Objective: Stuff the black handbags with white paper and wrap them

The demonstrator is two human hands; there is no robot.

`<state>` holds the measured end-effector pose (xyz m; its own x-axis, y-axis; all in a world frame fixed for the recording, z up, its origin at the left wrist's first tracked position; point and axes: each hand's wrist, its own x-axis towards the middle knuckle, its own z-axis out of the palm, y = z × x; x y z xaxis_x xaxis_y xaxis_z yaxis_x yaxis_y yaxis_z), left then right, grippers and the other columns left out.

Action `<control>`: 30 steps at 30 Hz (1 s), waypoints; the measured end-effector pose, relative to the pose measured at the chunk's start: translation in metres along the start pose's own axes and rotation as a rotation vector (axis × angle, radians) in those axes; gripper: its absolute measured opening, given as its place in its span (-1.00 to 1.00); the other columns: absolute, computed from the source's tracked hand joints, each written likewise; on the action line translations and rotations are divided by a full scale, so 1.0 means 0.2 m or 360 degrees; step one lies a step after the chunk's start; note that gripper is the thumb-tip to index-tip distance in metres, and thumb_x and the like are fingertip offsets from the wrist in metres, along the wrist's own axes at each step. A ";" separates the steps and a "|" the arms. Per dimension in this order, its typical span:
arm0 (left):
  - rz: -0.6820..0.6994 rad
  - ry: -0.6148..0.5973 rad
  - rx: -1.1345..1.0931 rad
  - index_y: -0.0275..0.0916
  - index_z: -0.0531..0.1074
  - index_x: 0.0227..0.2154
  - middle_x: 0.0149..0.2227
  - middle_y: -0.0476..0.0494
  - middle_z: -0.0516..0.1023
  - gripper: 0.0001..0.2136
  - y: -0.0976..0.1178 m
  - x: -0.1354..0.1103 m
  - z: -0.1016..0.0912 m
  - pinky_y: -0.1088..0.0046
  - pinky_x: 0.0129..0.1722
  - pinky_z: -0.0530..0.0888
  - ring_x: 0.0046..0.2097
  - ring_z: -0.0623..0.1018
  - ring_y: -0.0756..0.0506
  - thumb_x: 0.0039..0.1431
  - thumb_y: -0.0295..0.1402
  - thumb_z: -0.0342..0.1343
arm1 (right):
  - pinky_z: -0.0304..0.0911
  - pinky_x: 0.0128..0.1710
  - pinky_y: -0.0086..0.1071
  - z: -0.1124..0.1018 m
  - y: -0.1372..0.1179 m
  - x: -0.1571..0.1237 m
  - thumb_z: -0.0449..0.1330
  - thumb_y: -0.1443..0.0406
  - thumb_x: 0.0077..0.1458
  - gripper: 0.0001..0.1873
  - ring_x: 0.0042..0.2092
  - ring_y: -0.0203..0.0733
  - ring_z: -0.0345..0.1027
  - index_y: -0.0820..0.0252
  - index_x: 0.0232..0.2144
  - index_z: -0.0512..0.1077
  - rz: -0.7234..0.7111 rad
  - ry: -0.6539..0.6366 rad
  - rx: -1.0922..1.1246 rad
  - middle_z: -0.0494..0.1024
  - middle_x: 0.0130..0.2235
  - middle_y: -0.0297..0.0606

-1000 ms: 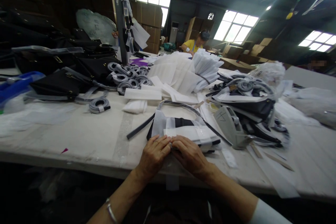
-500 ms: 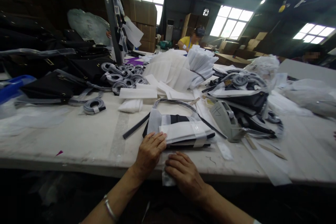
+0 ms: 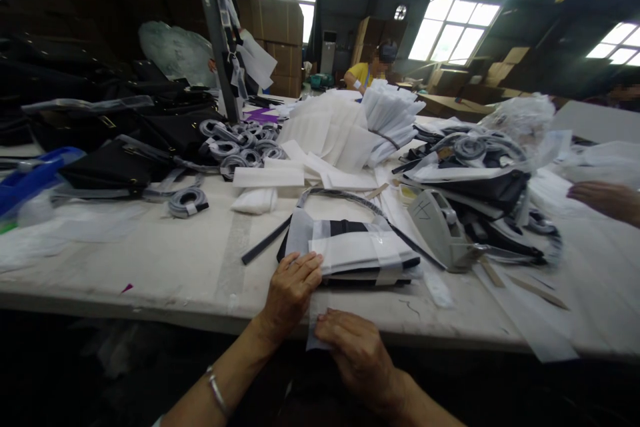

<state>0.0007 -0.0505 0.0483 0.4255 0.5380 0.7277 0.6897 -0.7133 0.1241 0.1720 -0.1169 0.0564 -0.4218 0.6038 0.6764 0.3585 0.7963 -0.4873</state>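
Note:
A black bag [image 3: 289,240] lies in front of me, partly wrapped in white foam sheet [image 3: 345,255] with clear tape across its right part. Its grey-wrapped handle [image 3: 345,195] arches behind it. My left hand [image 3: 294,287] is closed over the bag's near left corner, fingers on the foam and thumb hidden. From below that corner a translucent strip [image 3: 316,310] runs down over the table edge. Pinched on the strip is my right hand [image 3: 357,347], fingers curled, just off the table edge. A grey tape dispenser [image 3: 437,230] stands right of the bag.
Coiled wrapped straps [image 3: 187,202] and black bags [image 3: 107,167] fill the left side. White foam sheets [image 3: 327,130] are piled behind. More wrapped bags [image 3: 480,190] lie at right, where another person's hand [image 3: 605,199] reaches in. A co-worker in yellow [image 3: 361,73] is at the back.
My right hand has drawn slightly down toward me, its fingers curling more tightly on the strip. My left hand stays on the bag. Another person's hand has come in from the right.

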 end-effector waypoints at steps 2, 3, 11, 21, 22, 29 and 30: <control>-0.0008 0.0022 -0.0016 -0.23 0.47 -0.21 -0.03 -0.13 0.61 -0.74 0.01 -0.01 0.00 0.23 0.12 0.37 0.07 0.53 -0.09 0.31 -0.58 -0.13 | 0.45 -0.17 -0.35 -0.02 0.00 0.04 0.02 0.53 0.17 -0.72 -0.28 -0.19 0.52 0.18 -0.20 0.45 -0.0007 -0.0040 -0.0029 0.61 -0.32 -0.20; -0.0015 0.0039 -0.0024 -0.24 0.46 -0.21 -0.03 -0.13 0.60 -0.73 0.01 -0.01 0.01 0.23 0.13 0.35 0.08 0.53 -0.09 0.31 -0.58 -0.14 | 0.45 -0.21 -0.36 -0.04 0.00 0.07 0.02 0.53 0.17 -0.73 -0.29 -0.19 0.51 0.18 -0.20 0.44 -0.0010 -0.0068 -0.0050 0.61 -0.33 -0.20; -0.0160 0.0120 -0.0128 -0.28 0.42 -0.08 -0.03 -0.14 0.61 -0.72 0.05 -0.01 -0.01 0.17 0.26 0.19 0.09 0.52 -0.08 0.27 -0.61 -0.11 | 0.25 -0.32 -0.30 -0.18 0.12 0.40 0.09 0.43 0.25 -0.84 -0.38 -0.20 0.39 0.14 -0.26 0.45 -0.0092 -0.0286 -0.0431 0.55 -0.44 -0.28; -0.0791 0.0104 -0.0406 -0.18 0.33 -0.41 -0.42 0.04 0.49 -0.87 0.05 0.09 0.00 0.12 0.13 0.25 -0.31 0.50 -0.03 0.25 -0.50 0.06 | 0.21 -0.40 -0.42 -0.17 0.40 0.57 0.17 0.30 0.23 -0.73 -0.39 -0.27 0.34 0.14 -0.52 0.45 0.0529 -0.0670 -0.0188 0.46 -0.49 -0.35; -0.0813 0.0123 -0.0382 -0.19 0.32 -0.42 -0.44 0.05 0.47 -0.86 0.05 0.09 0.01 0.13 0.12 0.26 -0.33 0.48 -0.02 0.25 -0.51 0.05 | 0.21 -0.41 -0.43 -0.16 0.42 0.57 0.21 0.31 0.20 -0.75 -0.39 -0.28 0.35 0.14 -0.54 0.46 0.0582 -0.0673 -0.0159 0.46 -0.50 -0.36; -0.0842 0.0148 -0.0201 -0.18 0.27 -0.44 -0.51 0.08 0.37 -0.83 0.05 0.11 0.06 0.19 0.07 0.30 -0.41 0.40 0.00 0.25 -0.53 0.02 | 0.22 -0.39 -0.44 -0.10 0.50 0.56 0.35 0.42 -0.02 -0.84 -0.38 -0.28 0.39 0.13 -0.56 0.50 0.0823 -0.0565 -0.0017 0.49 -0.49 -0.40; -0.0846 0.0144 -0.0176 -0.18 0.27 -0.43 -0.52 0.08 0.36 -0.83 0.05 0.11 0.06 0.19 0.07 0.32 -0.42 0.40 -0.01 0.26 -0.53 0.01 | 0.22 -0.40 -0.44 -0.10 0.50 0.56 0.35 0.42 -0.02 -0.84 -0.39 -0.28 0.38 0.13 -0.56 0.50 0.0860 -0.0561 -0.0003 0.48 -0.49 -0.41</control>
<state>0.0245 -0.0407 0.0563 -0.0202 0.7997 0.6001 0.7279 -0.3996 0.5571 0.1779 0.0299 0.0934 -0.4296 0.8958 0.1139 0.5980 0.3768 -0.7074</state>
